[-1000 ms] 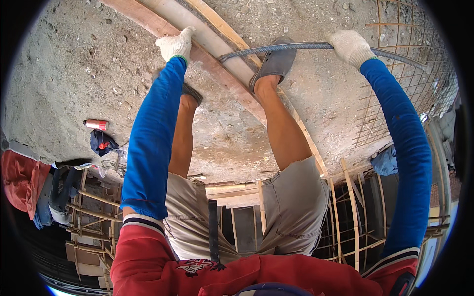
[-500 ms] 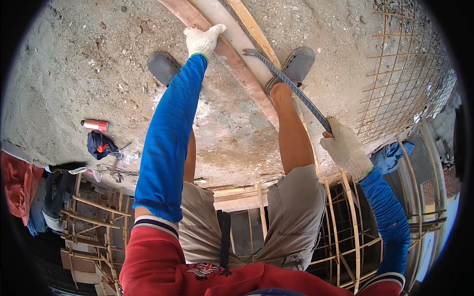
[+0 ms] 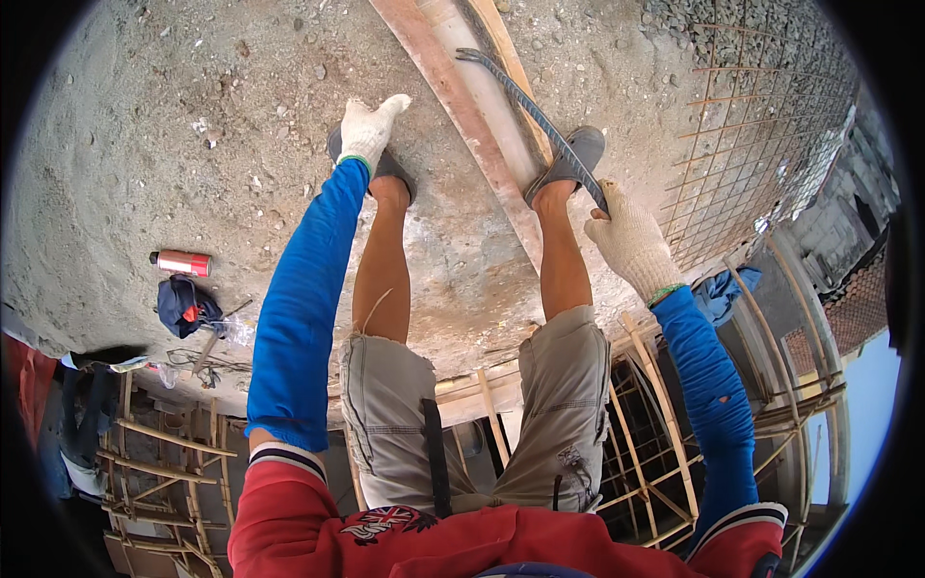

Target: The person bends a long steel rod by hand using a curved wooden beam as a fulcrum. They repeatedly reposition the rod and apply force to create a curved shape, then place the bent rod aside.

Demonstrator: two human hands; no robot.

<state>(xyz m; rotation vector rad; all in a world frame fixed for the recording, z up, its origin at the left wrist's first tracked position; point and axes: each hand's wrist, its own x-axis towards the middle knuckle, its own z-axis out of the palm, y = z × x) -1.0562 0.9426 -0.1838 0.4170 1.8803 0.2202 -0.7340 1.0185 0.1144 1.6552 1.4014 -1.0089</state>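
Observation:
My right hand, in a white knit glove, is shut on one end of a dark ribbed steel bar. The bar runs up and left over a long wooden channel on the concrete slab and ends in a small hook at the far end. My right foot in a grey shoe stands on the channel beside the bar. My left hand, also gloved, hangs out over my left foot with fingers apart and holds nothing.
A steel wire mesh lies on the slab at the right. At the left lie a red spray can, a dark blue cloth and a hammer. Below the slab edge are rebar cages and a drop.
My right hand has drawn the bar down along the channel toward my right foot. My left hand has let go and come down from the channel to above my left foot.

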